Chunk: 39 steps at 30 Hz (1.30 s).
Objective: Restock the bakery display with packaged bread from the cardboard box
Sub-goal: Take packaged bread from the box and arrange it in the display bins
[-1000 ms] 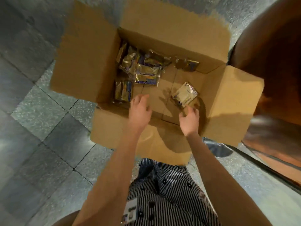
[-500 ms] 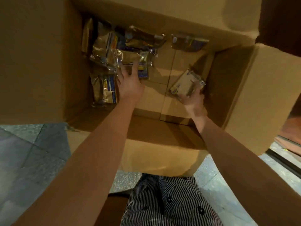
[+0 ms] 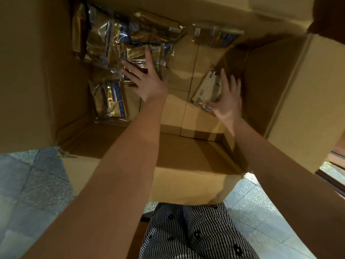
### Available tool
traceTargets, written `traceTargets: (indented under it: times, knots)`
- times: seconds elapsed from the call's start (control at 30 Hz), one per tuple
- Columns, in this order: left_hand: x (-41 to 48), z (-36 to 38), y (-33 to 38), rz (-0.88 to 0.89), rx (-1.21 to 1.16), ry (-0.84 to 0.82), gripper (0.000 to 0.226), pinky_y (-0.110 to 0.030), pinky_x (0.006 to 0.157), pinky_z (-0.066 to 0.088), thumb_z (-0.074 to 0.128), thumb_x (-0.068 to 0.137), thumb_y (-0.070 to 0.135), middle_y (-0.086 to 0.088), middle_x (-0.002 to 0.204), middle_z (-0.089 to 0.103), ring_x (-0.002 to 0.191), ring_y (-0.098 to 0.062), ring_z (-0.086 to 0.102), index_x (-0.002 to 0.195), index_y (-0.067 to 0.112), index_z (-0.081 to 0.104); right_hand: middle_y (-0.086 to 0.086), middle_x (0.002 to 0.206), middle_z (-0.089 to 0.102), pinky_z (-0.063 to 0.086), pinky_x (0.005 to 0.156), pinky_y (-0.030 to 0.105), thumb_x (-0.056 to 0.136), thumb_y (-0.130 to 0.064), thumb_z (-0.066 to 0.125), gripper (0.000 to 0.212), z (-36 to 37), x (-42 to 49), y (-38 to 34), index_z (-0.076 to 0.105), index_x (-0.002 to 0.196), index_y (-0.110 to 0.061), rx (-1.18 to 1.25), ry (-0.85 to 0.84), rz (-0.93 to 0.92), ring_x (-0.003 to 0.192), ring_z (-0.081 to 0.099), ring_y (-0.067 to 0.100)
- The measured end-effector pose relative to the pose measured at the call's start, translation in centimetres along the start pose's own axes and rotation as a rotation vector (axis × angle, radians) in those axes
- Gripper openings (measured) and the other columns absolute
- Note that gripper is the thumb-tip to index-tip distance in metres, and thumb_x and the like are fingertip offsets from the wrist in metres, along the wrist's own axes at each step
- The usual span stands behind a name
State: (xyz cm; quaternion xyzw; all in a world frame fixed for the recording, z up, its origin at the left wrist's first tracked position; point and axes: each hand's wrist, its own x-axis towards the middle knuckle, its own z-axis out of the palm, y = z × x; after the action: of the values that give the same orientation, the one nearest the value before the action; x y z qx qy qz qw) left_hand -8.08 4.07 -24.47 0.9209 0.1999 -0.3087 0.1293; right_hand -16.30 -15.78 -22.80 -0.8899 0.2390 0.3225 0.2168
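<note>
- The open cardboard box (image 3: 280, 90) surrounds both hands; its walls rise to either side of them and its bare bottom shows between the two wrists.
- The grey tiled floor (image 3: 37, 184) lies behind the hands, outside the box, under both forearms.
- A black-and-white striped garment (image 3: 196, 230) sits between the forearms, close to the person's body.
- A heap of gold-wrapped bread packs (image 3: 104, 38) fills the box corner beyond and to the left of the left hand.
- Another gold pack (image 3: 110, 100) lies flat just left of the left wrist.
- One lone pack (image 3: 218, 35) rests against the far wall, beyond both hands.
- The left hand (image 3: 149, 81) is spread wide, its straight fingers resting on a gold pack (image 3: 138, 55) at the near edge of the heap.
- The right hand (image 3: 229, 103) is motion-blurred, fingers splayed along the right side of a pale bread pack (image 3: 205, 88), thumb at its near corner; whether it grips the pack I cannot tell.
</note>
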Motion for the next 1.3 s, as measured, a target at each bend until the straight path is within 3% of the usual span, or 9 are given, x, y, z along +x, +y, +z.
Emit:
traceTargets:
  times: [0.3, 0.4, 0.53, 0.7, 0.8, 0.87, 0.97, 1.13, 1.3]
  knots:
    - [-0.3, -0.9, -1.7, 0.060, -0.051, 0.039, 0.086, -0.061, 0.112, 0.030, 0.061, 0.093, 0.033, -0.024, 0.161, -0.007, 0.147, -0.048, 0.001, 0.154, 0.047, 0.002, 0.018, 0.151, 0.038, 0.024, 0.114, 0.056, 0.088, -0.032, 0.068, 0.092, 0.4, -0.8, -1.4, 0.006, 0.156, -0.032, -0.014, -0.067, -0.014, 0.139, 0.029, 0.046]
    - [-1.5, -2.1, -2.9, 0.090, -0.198, -0.047, 0.094, -0.060, 0.113, 0.026, 0.067, 0.088, 0.032, -0.023, 0.161, -0.010, 0.147, -0.049, 0.000, 0.152, 0.051, 0.000, 0.013, 0.136, 0.056, 0.043, 0.103, 0.043, 0.083, -0.019, 0.074, 0.088, 1.2, -2.4, -2.0, 0.021, 0.153, -0.020, 0.172, -0.069, -0.034, 0.126, 0.051, 0.037]
    - [-4.6, -3.8, -4.1, 0.114, -0.433, -0.082, 0.090, -0.057, 0.116, 0.028, 0.068, 0.086, 0.027, -0.019, 0.161, -0.005, 0.147, -0.045, 0.009, 0.153, 0.049, 0.011, 0.005, 0.119, 0.066, 0.056, 0.085, 0.038, 0.084, -0.005, 0.072, 0.092, 1.3, -4.9, -2.6, 0.018, 0.155, -0.025, 0.297, -0.146, 0.016, 0.102, 0.066, 0.024]
    - [-9.4, -5.6, -5.6, 0.081, -0.607, -0.171, 0.085, -0.052, 0.114, 0.032, 0.066, 0.087, 0.025, -0.007, 0.160, 0.010, 0.143, -0.034, 0.026, 0.151, 0.050, 0.017, 0.003, 0.133, 0.057, 0.049, 0.101, 0.033, 0.089, -0.007, 0.068, 0.073, -0.3, -8.0, -4.2, 0.032, 0.152, -0.018, 0.489, -0.085, -0.055, 0.117, 0.056, 0.015]
    - [-12.8, -7.2, -6.9, 0.094, -0.859, -0.294, 0.079, -0.043, 0.115, 0.030, 0.063, 0.092, 0.023, 0.002, 0.160, 0.021, 0.135, -0.011, 0.028, 0.153, 0.047, 0.019, 0.002, 0.147, 0.047, 0.044, 0.108, 0.032, 0.090, -0.005, 0.067, 0.071, -2.5, -10.5, -5.8, 0.033, 0.150, -0.022, 0.687, -0.039, -0.046, 0.131, 0.047, 0.015]
    - [-15.4, -8.2, -8.1, 0.097, -0.992, -0.327, 0.075, -0.036, 0.113, 0.029, 0.062, 0.094, 0.023, 0.009, 0.160, 0.025, 0.132, -0.005, 0.029, 0.153, 0.045, 0.020, 0.000, 0.148, 0.046, 0.042, 0.102, 0.013, 0.090, -0.005, 0.067, 0.070, -3.8, -12.5, -6.5, 0.035, 0.150, -0.021, 0.719, 0.014, -0.096, 0.129, 0.045, 0.007]
    - [-19.1, -9.4, -10.3, 0.073, -1.127, -0.276, 0.072, -0.046, 0.112, 0.038, 0.064, 0.092, 0.030, 0.012, 0.155, 0.036, 0.137, -0.019, 0.043, 0.148, 0.054, 0.025, -0.003, 0.150, 0.042, 0.036, 0.083, -0.006, 0.089, -0.006, 0.068, 0.072, -5.5, -15.9, -7.6, 0.036, 0.149, -0.026, 0.729, 0.008, -0.207, 0.128, 0.041, 0.003]
    - [-26.1, -11.6, -13.9, 0.076, -1.309, -0.280, 0.060, -0.030, 0.086, 0.055, 0.050, 0.099, 0.019, 0.011, 0.139, 0.054, 0.116, -0.014, 0.061, 0.145, 0.053, 0.031, -0.021, 0.145, 0.034, 0.034, 0.113, 0.029, 0.088, -0.007, 0.069, 0.076, -6.1, -22.5, -9.1, 0.035, 0.148, -0.037, 0.709, -0.149, -0.376, 0.137, 0.034, 0.006]
    - [-35.0, -12.9, -20.3, 0.035, -1.516, -0.254, 0.064, -0.051, 0.100, 0.050, 0.048, 0.092, 0.024, 0.004, 0.117, 0.066, 0.100, -0.025, 0.064, 0.146, 0.052, 0.028, -0.013, 0.152, 0.035, 0.033, 0.105, 0.021, 0.087, -0.006, 0.070, 0.078, -5.5, -30.9, -10.0, 0.034, 0.148, -0.039, 0.629, -0.259, -0.539, 0.130, 0.035, 0.000]
